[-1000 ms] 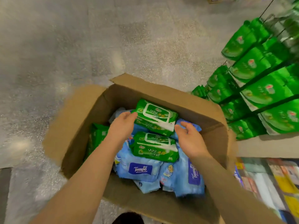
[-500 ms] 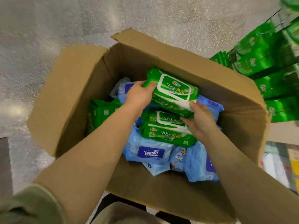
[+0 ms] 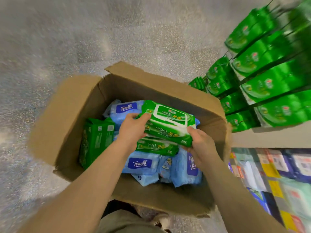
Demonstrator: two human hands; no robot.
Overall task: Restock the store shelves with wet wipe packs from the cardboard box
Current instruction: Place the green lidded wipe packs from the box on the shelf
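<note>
1. Two hands are on one pack: the left hand [image 3: 133,128] curls round its near-left end, the right hand [image 3: 201,145] cups its right end from below, and between them the top green pack [image 3: 170,125] rides above the pile, inside the box mouth.
2. Right under it sits a second green pack [image 3: 157,147], flat on the heap, its glossy film printed "999" and a white-edged lid flap showing on the held one.
3. Around those lie the blue Tempo packs [image 3: 142,164], soft, pillowy and crinkled, tumbled at odd angles across the box bottom.
4. Over on the left, a green bundle [image 3: 96,140] stands on edge against the box wall, its back label facing up.
5. Everything sits in the cardboard box [image 3: 70,115], matte brown, flaps splayed open, resting on a speckled grey floor [image 3: 84,39].
6. Further right, the shelves [image 3: 269,138] carry rows of shiny green packs [image 3: 272,86] behind thin wire rails, blurred; below them a lower tier of mixed coloured packets [image 3: 269,174].
7. By my reading the job is mid-run: the green rows look well filled, yet the box holds plenty, so this lift is one of many trips left.
</note>
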